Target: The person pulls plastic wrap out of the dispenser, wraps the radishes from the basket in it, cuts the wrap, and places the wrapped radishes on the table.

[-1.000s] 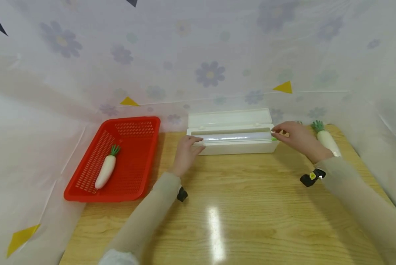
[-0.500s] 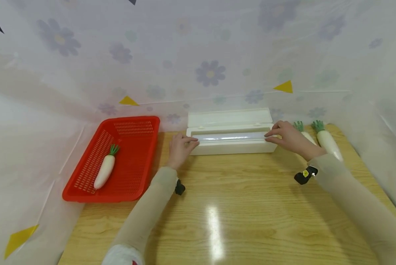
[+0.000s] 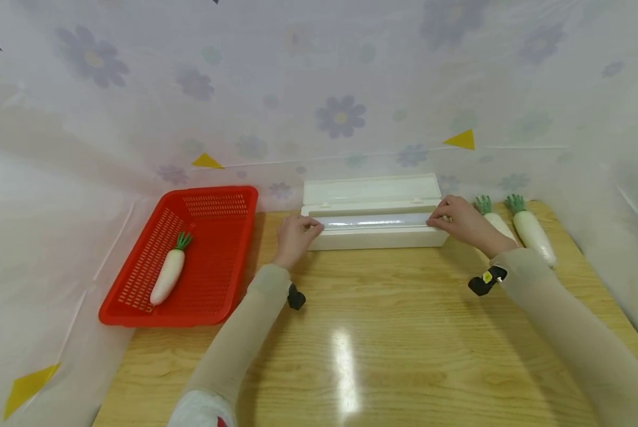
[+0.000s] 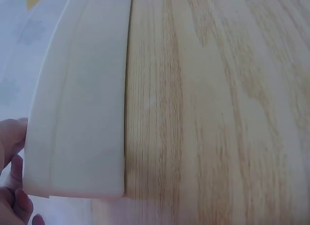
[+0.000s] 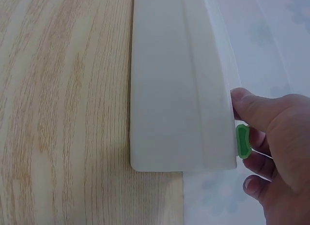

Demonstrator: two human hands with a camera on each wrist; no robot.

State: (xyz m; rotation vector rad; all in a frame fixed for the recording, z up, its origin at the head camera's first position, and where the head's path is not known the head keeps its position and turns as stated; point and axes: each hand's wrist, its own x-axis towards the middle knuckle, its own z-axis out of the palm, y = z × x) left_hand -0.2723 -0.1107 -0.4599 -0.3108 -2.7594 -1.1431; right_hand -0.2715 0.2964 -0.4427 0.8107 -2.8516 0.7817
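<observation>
A long white cling film box [image 3: 377, 240] stands at the back of the table with its lid [image 3: 371, 191] raised. Shiny cling film [image 3: 375, 221] lies along its opening. At the box's left end my left hand [image 3: 294, 240] pinches the film between thumb and fingers. My right hand [image 3: 465, 223] pinches it likewise at the right end. The film's very edge is too fine to make out. In the right wrist view, a green slider [image 5: 243, 141] shows beside the fingers, at the end of the box. The left wrist view shows the left fingers [image 4: 14, 138] at the box's rim.
A red plastic basket [image 3: 244, 261] stands on the left, a white radish [image 3: 168, 276] lying in it. Two more white radishes, one [image 3: 533, 237] farther right and one [image 3: 497, 226] partly behind my right hand, lie at the back right. A floral curtain [image 3: 340, 71] hangs behind the wooden table [image 3: 394, 332].
My right hand has moved slightly left from the box's right end, uncovering a second radish. Both hands' thumbs and fingers have closed together at the film. The box stays put.
</observation>
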